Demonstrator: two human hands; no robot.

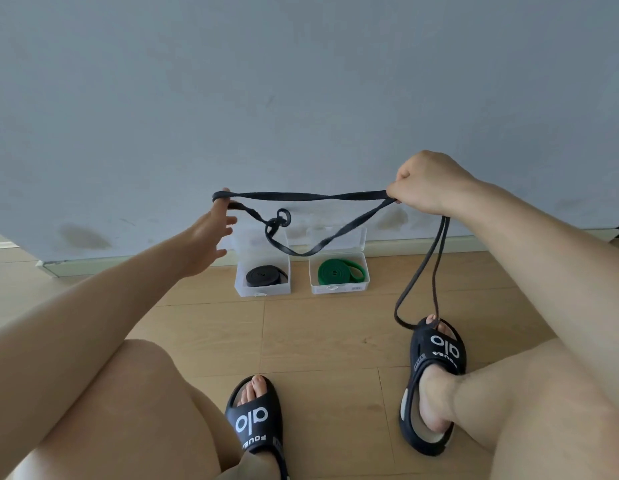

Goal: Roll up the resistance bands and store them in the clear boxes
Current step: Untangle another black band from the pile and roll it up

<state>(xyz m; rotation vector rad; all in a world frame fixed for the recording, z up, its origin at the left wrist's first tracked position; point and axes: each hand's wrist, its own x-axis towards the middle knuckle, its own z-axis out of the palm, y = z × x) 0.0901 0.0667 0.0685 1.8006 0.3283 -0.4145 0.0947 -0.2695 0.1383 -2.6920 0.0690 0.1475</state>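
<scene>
A person sits low, looking down at bare legs and two black slippers [254,422] on the wooden floor [335,334]. In the middle of the frame a long black band [301,196] hangs in the air between the two hands. The right hand [429,185], at the right of the frame, has its fingers curled tight, pinching the band. The left hand [211,233], left of the middle, has its fingers spread, and one finger is hooked through the end loop. The band sags below with a knot-like twist, and another part drops down to the toes in the right slipper. Behind it, against the gray wall [266,81], stand two clear boxes with open lids. The left box [263,277] holds a rolled black band [266,274]. The right box [339,277] holds a rolled green band [339,271]
</scene>
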